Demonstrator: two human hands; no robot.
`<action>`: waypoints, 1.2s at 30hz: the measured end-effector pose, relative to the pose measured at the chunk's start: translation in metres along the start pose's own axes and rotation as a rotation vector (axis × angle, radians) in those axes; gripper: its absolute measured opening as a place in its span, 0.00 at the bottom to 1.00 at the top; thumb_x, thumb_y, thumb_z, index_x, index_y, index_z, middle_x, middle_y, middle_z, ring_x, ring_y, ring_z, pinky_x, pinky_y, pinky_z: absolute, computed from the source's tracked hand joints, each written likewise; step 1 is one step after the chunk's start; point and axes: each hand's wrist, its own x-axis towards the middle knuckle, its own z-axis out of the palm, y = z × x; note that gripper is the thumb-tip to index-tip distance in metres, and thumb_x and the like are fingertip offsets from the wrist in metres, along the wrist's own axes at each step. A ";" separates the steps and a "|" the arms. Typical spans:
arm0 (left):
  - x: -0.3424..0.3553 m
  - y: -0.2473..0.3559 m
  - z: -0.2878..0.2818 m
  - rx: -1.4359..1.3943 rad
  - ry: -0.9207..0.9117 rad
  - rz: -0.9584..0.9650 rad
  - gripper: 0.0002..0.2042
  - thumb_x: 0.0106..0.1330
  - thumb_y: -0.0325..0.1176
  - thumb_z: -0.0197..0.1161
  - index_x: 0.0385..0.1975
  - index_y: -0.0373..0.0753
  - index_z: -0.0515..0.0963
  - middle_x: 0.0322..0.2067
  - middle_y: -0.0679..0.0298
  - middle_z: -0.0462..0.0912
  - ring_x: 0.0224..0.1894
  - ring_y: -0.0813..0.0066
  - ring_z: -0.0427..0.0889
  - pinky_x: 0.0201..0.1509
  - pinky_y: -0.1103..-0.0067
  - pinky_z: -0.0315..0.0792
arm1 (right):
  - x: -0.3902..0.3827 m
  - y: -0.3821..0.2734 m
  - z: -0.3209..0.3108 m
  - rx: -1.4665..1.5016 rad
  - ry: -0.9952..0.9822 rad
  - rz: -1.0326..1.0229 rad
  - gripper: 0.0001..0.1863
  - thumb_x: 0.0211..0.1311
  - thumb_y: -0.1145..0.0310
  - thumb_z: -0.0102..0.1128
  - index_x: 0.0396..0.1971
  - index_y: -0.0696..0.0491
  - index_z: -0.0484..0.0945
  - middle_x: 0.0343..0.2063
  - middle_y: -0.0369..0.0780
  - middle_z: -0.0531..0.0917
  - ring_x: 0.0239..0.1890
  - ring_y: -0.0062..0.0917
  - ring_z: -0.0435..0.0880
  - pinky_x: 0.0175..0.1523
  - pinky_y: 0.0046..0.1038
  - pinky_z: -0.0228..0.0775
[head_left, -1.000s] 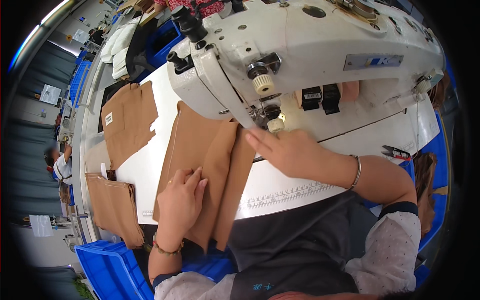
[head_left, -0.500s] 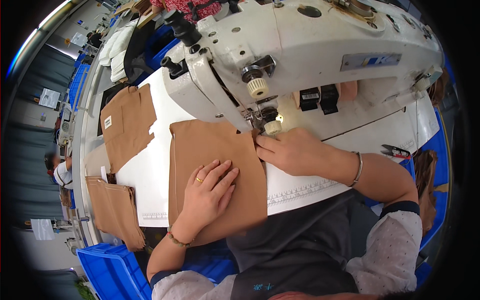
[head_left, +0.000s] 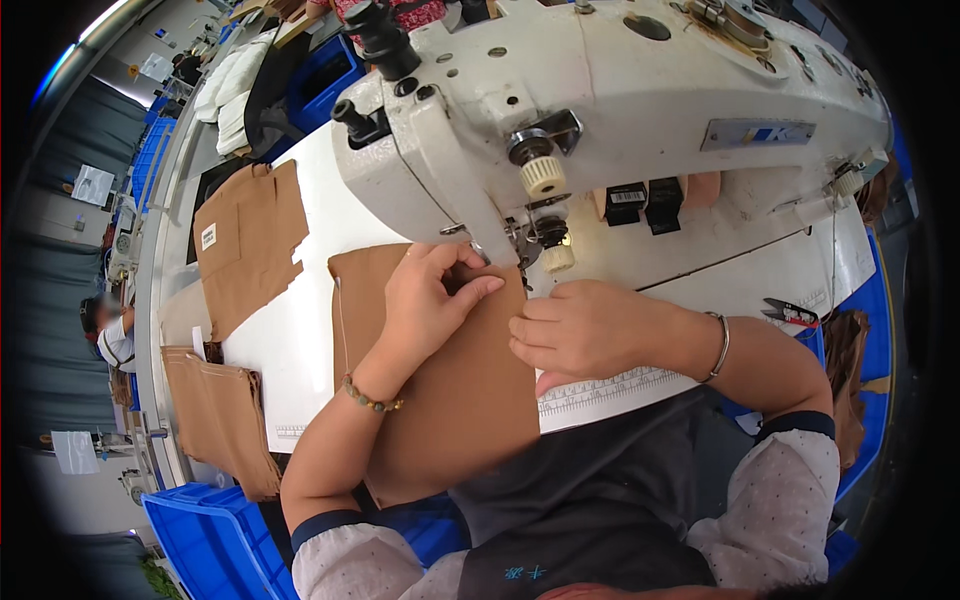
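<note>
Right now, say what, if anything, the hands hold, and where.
Brown fabric: the right hand touches its right edge, the left hand its upper part; whether either grips cannot be told.

My white sewing table [head_left: 288,372] has ruler marks [head_left: 615,386] along its near edge. My brown cloth panel [head_left: 455,400] lies on it and hangs over that edge. From this cloth, the sewing machine [head_left: 620,95] sits at one o'clock, thread snips [head_left: 791,313] at three, a stack of brown cloth [head_left: 212,412] at nine, and a brown piece [head_left: 255,225] with a white label [head_left: 208,237] at ten.
</note>
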 end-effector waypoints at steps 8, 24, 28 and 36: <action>0.005 0.004 -0.004 -0.099 -0.086 -0.191 0.10 0.61 0.33 0.76 0.29 0.36 0.81 0.26 0.69 0.78 0.27 0.80 0.75 0.32 0.78 0.70 | -0.001 0.002 0.009 -0.143 0.131 -0.054 0.08 0.50 0.67 0.60 0.28 0.54 0.77 0.22 0.32 0.74 0.29 0.21 0.78 0.27 0.23 0.68; 0.018 0.014 -0.011 0.103 -0.186 -0.020 0.10 0.63 0.34 0.71 0.28 0.33 0.82 0.17 0.61 0.77 0.18 0.75 0.72 0.24 0.76 0.67 | 0.003 -0.015 0.021 -0.155 0.195 -0.043 0.14 0.43 0.67 0.61 0.30 0.59 0.82 0.27 0.39 0.83 0.30 0.24 0.81 0.29 0.23 0.72; 0.020 0.019 -0.011 0.110 -0.180 -0.006 0.09 0.63 0.34 0.72 0.29 0.34 0.83 0.16 0.61 0.76 0.17 0.75 0.72 0.24 0.76 0.66 | 0.002 -0.014 0.020 -0.173 0.174 -0.052 0.15 0.43 0.67 0.61 0.30 0.60 0.83 0.29 0.41 0.85 0.30 0.26 0.82 0.30 0.23 0.74; 0.020 0.021 -0.012 0.125 -0.187 -0.044 0.09 0.63 0.34 0.72 0.31 0.34 0.84 0.17 0.60 0.78 0.18 0.75 0.74 0.25 0.75 0.68 | -0.001 -0.017 0.013 -0.119 0.013 -0.023 0.17 0.51 0.66 0.62 0.39 0.60 0.84 0.41 0.46 0.87 0.44 0.34 0.87 0.46 0.29 0.82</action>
